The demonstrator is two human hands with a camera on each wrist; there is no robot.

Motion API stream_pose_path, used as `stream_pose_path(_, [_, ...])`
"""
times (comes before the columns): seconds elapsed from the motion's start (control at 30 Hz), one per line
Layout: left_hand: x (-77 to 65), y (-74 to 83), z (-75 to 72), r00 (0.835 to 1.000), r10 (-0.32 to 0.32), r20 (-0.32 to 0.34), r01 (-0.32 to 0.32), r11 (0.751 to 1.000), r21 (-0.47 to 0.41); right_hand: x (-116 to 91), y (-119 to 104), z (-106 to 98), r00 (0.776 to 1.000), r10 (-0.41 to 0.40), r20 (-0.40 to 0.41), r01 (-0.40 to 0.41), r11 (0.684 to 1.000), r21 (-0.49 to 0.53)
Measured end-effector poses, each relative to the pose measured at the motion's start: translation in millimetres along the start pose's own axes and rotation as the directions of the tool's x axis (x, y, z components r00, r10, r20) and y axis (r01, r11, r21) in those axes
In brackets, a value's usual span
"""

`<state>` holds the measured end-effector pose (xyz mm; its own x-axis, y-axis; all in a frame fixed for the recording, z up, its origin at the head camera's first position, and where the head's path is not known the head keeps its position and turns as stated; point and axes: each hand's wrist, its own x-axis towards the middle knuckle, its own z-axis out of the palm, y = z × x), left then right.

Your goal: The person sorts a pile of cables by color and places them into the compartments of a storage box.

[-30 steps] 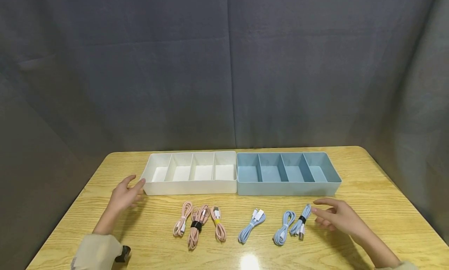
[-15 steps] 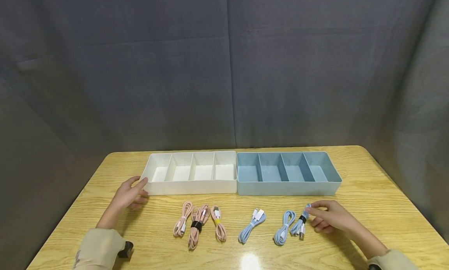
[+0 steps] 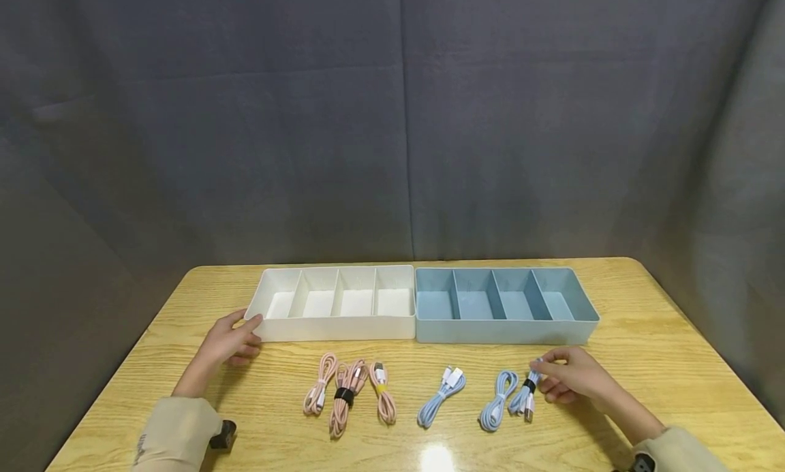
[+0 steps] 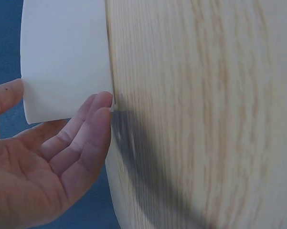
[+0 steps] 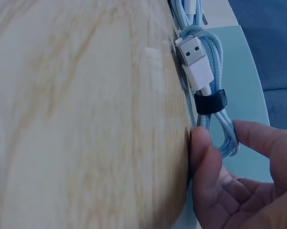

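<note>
My left hand [image 3: 228, 339] grips the near left corner of a white divided box [image 3: 334, 327]. In the left wrist view, the thumb [image 4: 7, 95] is at the rim and the fingertips lie near the bottom edge. With thumb and fingers, my right hand [image 3: 573, 375] pinches the far loop of a coiled light blue USB cable [image 5: 214, 62]. A black strap [image 5: 210, 101] binds this cable, and its white plug points away from the hand. A second blue cable [image 3: 498, 400] lies just to its left, and a third blue cable [image 3: 441, 397] farther left.
A blue divided box [image 3: 509, 331] stands end to end with the white one. Three coiled pink cables, a left one [image 3: 320, 383], a black-strapped one [image 3: 345, 397] and a yellow-tied one [image 3: 383, 394], lie before the white box on the wooden table [image 3: 276, 417]. Grey curtains [image 3: 306, 152] hang behind.
My left hand has moved right to the white box's corner and taken hold of it. The right hand has moved left and closed its thumb and fingers on the strapped blue cable's loop.
</note>
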<state>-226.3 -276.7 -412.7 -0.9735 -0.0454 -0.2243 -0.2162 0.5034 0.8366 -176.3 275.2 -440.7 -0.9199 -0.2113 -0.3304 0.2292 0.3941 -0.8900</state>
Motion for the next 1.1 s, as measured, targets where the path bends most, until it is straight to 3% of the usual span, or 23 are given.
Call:
stream_pose_path(0.17, [0.4,0.3,0.1,1.000,-0.007,0.004,0.007,1.000,-0.006,-1,0,0,1.000,-0.006,-0.007,0.006,1.000,0.018])
stream_pose_path(0.43, [1.7,-0.8,-0.5,1.000,-0.022,-0.003,0.022,0.999,-0.032,-2,1,-3,0.999,-0.014,0.052,0.005,0.985,0.175])
stream_pose_path(1.1, [0.8,-2.5,0.1,0.999,-0.032,0.018,0.033,0.998,-0.061,-10,-9,-11,0.991,-0.076,0.111,0.039,0.953,0.301])
